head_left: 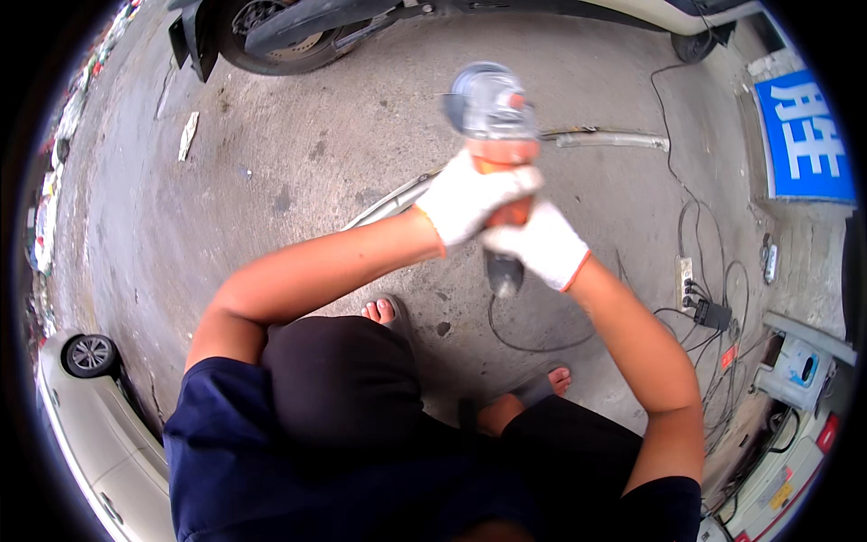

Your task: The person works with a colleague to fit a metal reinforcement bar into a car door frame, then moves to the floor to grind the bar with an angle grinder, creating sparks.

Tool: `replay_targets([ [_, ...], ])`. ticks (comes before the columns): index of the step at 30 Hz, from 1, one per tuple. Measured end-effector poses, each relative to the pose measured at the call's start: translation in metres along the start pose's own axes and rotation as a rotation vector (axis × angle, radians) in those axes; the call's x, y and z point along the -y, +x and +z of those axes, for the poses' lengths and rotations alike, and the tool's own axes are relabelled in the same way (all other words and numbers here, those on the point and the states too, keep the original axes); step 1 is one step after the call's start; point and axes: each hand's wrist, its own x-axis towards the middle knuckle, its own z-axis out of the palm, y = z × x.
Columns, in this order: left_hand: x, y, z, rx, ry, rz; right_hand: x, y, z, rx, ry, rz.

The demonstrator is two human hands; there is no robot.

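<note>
With both hands in white gloves I hold an orange and grey angle grinder [498,108] out in front of me, above the concrete. My left hand [471,197] is wrapped round its body just behind the grey head. Farther back, my right hand [542,246] grips the orange and black handle end. The disc with its guard is at the far end, smeared by motion. Beneath the tool a long pale strip [619,140] lies on the ground, its middle hidden by my hands and the grinder.
A scooter [298,41] stands at the far side. To the right are a power strip [685,282] with a black adapter [712,314], tangled cables, a blue sign [804,140] and a metal case [797,369]. A car [99,434] is at the near left.
</note>
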Motion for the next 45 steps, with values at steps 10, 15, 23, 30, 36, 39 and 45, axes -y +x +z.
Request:
replay_targets([
  [10,0.013,-0.005,-0.092,0.083,1.182,0.051,-0.022,0.019,-0.042,-0.26,0.154,-0.097],
  [15,0.114,-0.066,-0.219,0.033,1.6,-0.506,-0.012,0.016,-0.064,-0.168,0.215,0.097],
  [23,0.085,-0.076,-0.202,0.002,1.519,-0.433,-0.042,0.008,-0.068,-0.216,0.016,0.394],
  [30,0.071,-0.097,-0.182,-0.126,1.66,-0.223,-0.011,-0.002,-0.028,-0.048,-0.545,0.257],
  [36,0.073,-0.103,-0.174,-0.17,1.725,-0.166,0.022,0.013,-0.004,0.076,-0.735,0.345],
  [39,0.069,-0.105,-0.17,-0.174,1.747,-0.136,0.034,0.019,0.001,0.11,-0.749,0.38],
  [45,0.06,-0.107,-0.165,-0.184,1.753,-0.087,0.038,0.022,0.001,0.109,-0.753,0.402],
])
